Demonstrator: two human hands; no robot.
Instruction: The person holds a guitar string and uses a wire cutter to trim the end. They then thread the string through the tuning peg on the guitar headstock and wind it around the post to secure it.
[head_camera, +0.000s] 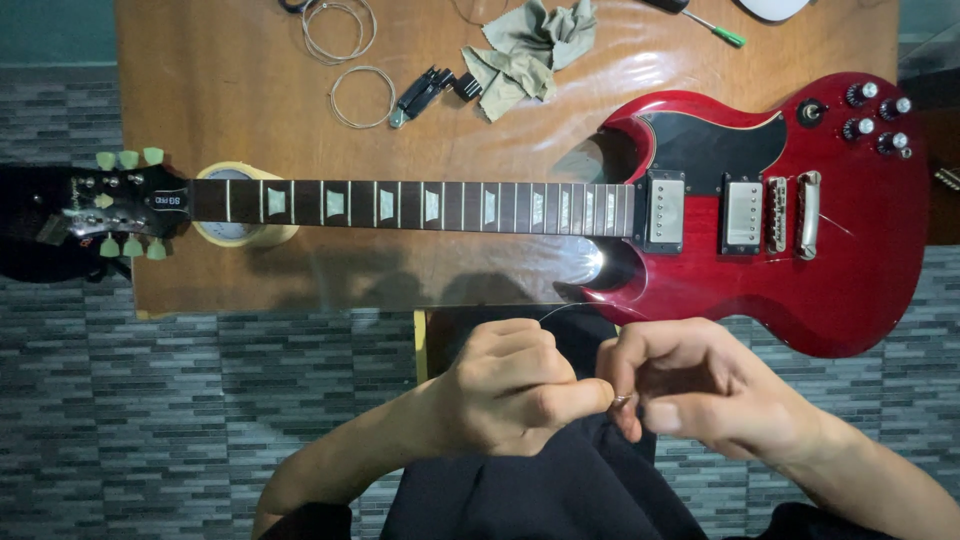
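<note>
A red electric guitar (800, 250) lies flat on a wooden table (220, 90), its dark neck (400, 205) running left to a headstock (120, 205) with pale green tuner buttons. The neck rests on a roll of tape (240, 235). Below the table edge, over my lap, my left hand (510, 385) and my right hand (700, 385) meet. Both pinch a thin guitar string (622, 400) between the fingertips; the wire curves up toward the guitar body.
Two coiled strings (340, 30) lie at the table's back, with a black multi-tool (425, 92), a crumpled grey-green cloth (530, 50) and a green-tipped screwdriver (715, 27). Grey brick-pattern floor surrounds the table.
</note>
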